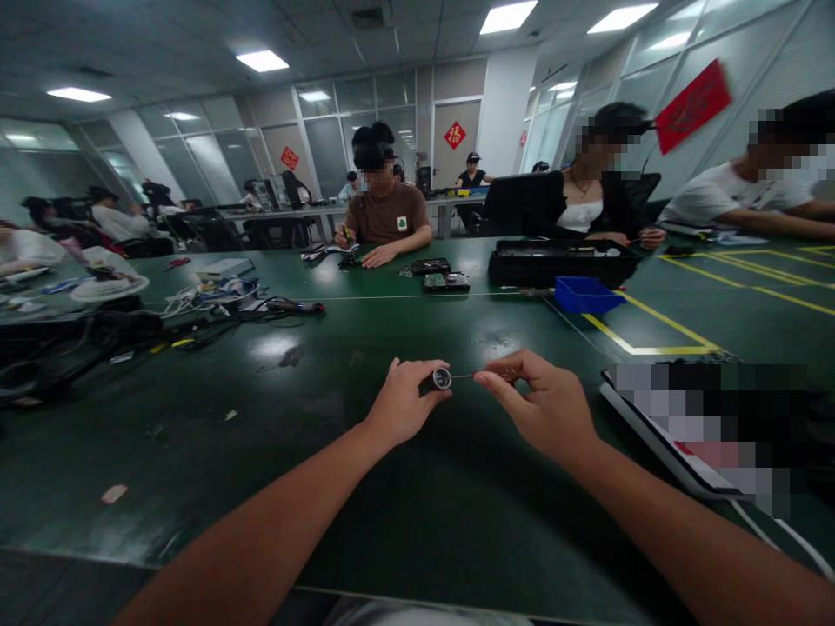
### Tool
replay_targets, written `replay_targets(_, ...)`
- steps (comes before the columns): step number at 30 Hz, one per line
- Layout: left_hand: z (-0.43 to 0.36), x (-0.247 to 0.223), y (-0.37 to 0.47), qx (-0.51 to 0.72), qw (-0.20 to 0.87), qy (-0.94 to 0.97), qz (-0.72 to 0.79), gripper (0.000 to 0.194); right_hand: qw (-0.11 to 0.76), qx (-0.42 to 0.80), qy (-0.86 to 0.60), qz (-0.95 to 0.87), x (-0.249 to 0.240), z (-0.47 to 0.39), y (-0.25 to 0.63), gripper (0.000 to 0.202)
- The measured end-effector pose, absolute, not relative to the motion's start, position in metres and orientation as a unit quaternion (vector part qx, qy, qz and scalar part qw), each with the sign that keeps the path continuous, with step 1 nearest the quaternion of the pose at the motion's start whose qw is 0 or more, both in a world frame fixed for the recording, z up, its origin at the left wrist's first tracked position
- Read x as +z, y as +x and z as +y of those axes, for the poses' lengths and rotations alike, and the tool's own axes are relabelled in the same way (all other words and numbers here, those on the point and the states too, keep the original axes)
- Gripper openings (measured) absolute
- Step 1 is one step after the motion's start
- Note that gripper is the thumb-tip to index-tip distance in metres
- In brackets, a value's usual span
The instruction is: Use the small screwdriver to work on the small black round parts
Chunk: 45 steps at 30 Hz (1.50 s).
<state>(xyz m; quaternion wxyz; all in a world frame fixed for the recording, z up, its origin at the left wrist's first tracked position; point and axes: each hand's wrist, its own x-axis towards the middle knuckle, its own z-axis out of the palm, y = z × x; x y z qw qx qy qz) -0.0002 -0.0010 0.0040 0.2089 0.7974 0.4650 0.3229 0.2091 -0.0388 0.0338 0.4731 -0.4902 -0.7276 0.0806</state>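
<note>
The green bench [196,469] carried a black box [561,265] and hard drives [447,283] near its far edge, with a blue bin [585,296] just in front of the box. Cables [244,304] lay tangled toward its left end, yellow tape [671,350] marked its right, and a paper scrap [114,494] lay near the front edge.

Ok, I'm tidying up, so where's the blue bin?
In the head view, the blue bin is right of centre on the green table, beyond the right hand and just in front of the long black case.
</note>
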Motion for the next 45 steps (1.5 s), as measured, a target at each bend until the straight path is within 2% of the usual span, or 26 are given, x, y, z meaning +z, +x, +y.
replay_targets(4, 0.002, 0.003, -0.002, 0.333, 0.207, 0.794, 0.465, 0.035, 0.426, 0.06, -0.428, -0.795, 0.037, -0.044, 0.205, 0.015)
replay_targets(7, 0.003, 0.004, -0.002, 0.336, 0.203, 0.793, 0.466, 0.035, 0.405, 0.064, -0.44, -0.799, 0.039, -0.045, 0.204, 0.017)
replay_targets(12, 0.0, 0.004, 0.0, 0.326, 0.211, 0.799, 0.46, 0.035, 0.413, 0.084, -0.504, -0.754, 0.037, -0.043, 0.204, 0.027)
replay_targets(18, 0.0, 0.003, -0.001, 0.338, 0.204, 0.797, 0.458, 0.035, 0.43, 0.096, -0.497, -0.748, 0.035, -0.04, 0.204, 0.026)
replay_targets(24, 0.001, 0.002, -0.001, 0.326, 0.212, 0.8, 0.457, 0.035, 0.404, 0.081, -0.492, -0.767, 0.034, -0.044, 0.203, 0.027)
replay_targets(29, 0.002, 0.005, -0.001, 0.351, 0.207, 0.78, 0.475, 0.035, 0.479, 0.158, -0.498, -0.705, 0.029, -0.04, 0.201, 0.023)
replay_targets(34, -0.002, 0.009, 0.0, 0.355, 0.212, 0.794, 0.446, 0.034, 0.609, 0.387, -0.457, -0.521, 0.026, -0.022, 0.205, 0.026)
replay_targets(36, -0.002, 0.009, -0.001, 0.345, 0.198, 0.807, 0.435, 0.034, 0.609, 0.484, -0.432, -0.456, 0.024, -0.015, 0.207, 0.026)
replay_targets(40, 0.001, 0.006, -0.004, 0.329, 0.206, 0.802, 0.453, 0.035, 0.643, 0.444, -0.441, -0.442, 0.017, -0.01, 0.209, 0.025)
replay_targets(45, 0.001, 0.006, -0.004, 0.328, 0.211, 0.801, 0.453, 0.035, 0.619, 0.349, -0.459, -0.533, 0.013, -0.016, 0.207, 0.026)
